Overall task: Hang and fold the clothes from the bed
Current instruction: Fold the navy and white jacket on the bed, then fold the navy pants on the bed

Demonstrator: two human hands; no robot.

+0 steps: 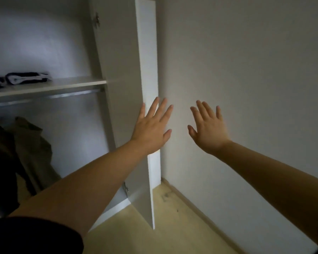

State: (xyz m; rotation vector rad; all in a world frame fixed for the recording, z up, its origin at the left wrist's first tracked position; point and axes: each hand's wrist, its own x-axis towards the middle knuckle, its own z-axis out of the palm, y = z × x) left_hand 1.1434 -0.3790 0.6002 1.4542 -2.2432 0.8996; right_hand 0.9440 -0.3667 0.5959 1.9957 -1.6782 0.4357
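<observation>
Left hand (151,131): fingers (153,109) straight and spread apart, holding nothing. They lie over the front edge of the open wardrobe door (128,99); whether they touch the edge or sit just short of it cannot be told. Right hand (209,132): fingers likewise straight and fanned, empty, raised before the bare wall (255,70) to the right of the door, apart from the left hand.

Task items: no garment is in either hand, and the bed is not in view. Folded clothes (28,77) - dark with white - lie on the shelf (62,86) at far left. Below the shelf runs the rail (62,97), and hanging clothes (31,143), olive and dark, fill the lower left of the wardrobe. A hinge (126,188) shows low on the door, above the light wood floor (163,226).

Assessment: with items both folded and hung, this part of the task looks well advanced. The step in hand is judged to be handling the door.

Recommended practice: lay the left palm flat on the door face rather than curling the fingers over the edge - the hinge side and the closing gap are pinch points. Swing the door slowly and confirm no hanging hem or sleeve sits in its path. Keep the right hand off the door line.
</observation>
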